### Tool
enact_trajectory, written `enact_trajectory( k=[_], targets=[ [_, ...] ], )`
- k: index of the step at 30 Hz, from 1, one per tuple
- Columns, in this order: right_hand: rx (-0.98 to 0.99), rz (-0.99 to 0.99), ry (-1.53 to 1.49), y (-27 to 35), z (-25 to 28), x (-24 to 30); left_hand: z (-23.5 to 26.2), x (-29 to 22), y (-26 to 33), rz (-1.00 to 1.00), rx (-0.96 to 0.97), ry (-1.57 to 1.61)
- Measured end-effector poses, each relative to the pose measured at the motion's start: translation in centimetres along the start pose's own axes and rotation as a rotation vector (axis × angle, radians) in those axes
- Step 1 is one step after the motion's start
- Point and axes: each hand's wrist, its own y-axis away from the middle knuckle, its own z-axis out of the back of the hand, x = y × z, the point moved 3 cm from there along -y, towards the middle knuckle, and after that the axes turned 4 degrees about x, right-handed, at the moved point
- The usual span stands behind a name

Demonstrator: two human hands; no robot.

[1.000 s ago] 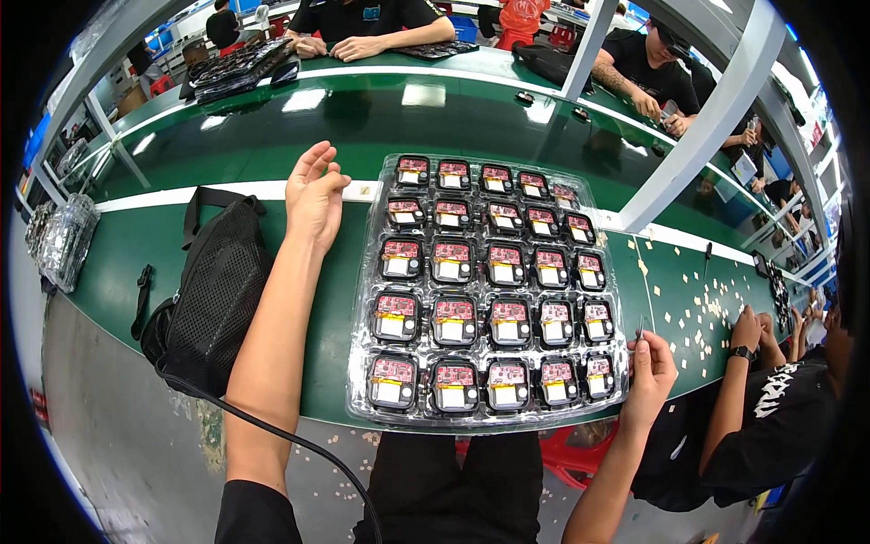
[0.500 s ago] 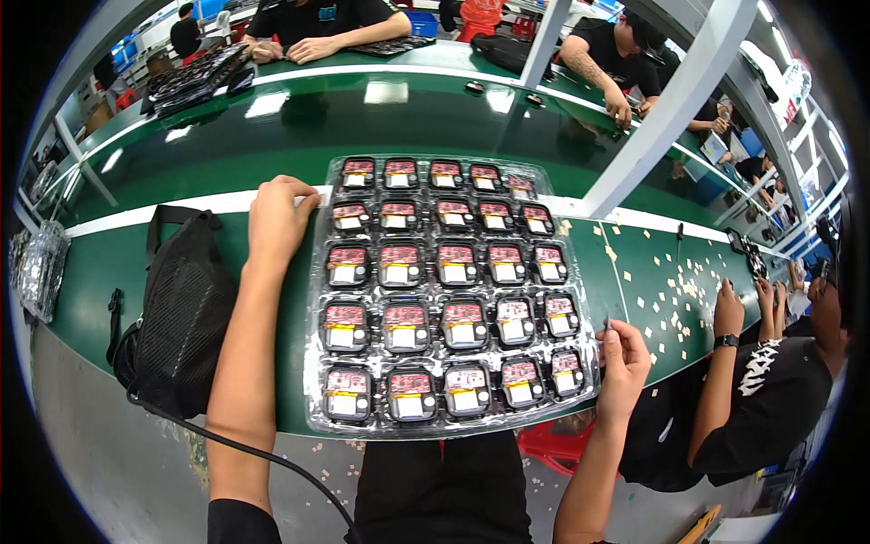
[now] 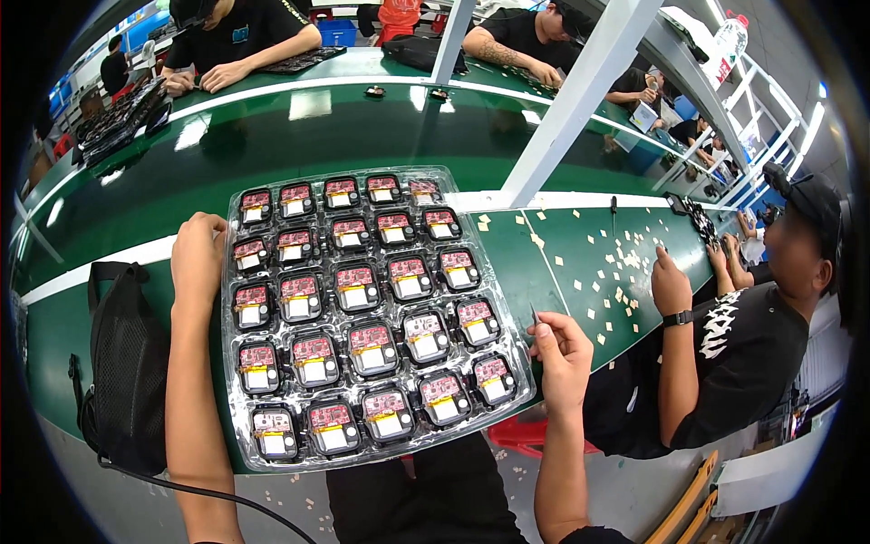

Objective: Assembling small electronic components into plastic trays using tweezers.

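A clear plastic tray (image 3: 228, 363) lies on the green table, holding rows of small red circuit boards (image 3: 353, 287) in round pockets. My left hand (image 3: 198, 257) rests on the tray's left edge near its far corner. My right hand (image 3: 560, 354) is at the tray's right edge, fingers closed on thin metal tweezers (image 3: 534, 315) that point up.
A black mesh bag (image 3: 127, 363) with a cable lies left of the tray. Small pale square pieces (image 3: 616, 272) are scattered on the table to the right, where a seated person's hand (image 3: 671, 286) works. A white post (image 3: 571, 100) rises behind. Other people sit across the table.
The view has shifted so the tray now sits lower and left. My left hand stays on the tray's left edge; my right hand has risen along the right edge with the tweezers.
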Motion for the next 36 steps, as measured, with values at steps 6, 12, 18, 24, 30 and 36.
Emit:
enact_trajectory(
  k=[6, 12, 18, 24, 30, 36],
  targets=[
    [0.004, -0.012, 0.033, -0.2, -0.2, 0.0, 0.5, -1.1, -0.4, -0.014, -0.027, -0.004],
    [0.031, 0.050, 0.088, -0.3, -0.6, -0.2, -1.6, 0.9, -0.2, -0.156, -0.076, -0.189],
    [0.004, 0.071, 0.118, -0.1, -0.2, -0.5, -1.6, 1.5, 0.0, 0.093, -0.051, 0.231],
    [0.008, 0.078, 0.141, -0.1, -0.2, -0.8, -2.2, 4.1, -0.4, 0.177, -0.223, 0.589],
    [-0.004, 0.077, 0.132, -0.1, -0.2, -0.5, -2.9, 5.5, -0.7, 0.189, -0.246, 0.800],
    [0.011, 0.104, 0.160, -0.2, -0.2, -0.3, -2.7, 5.5, -0.8, 0.191, -0.203, 0.811]
  ],
)
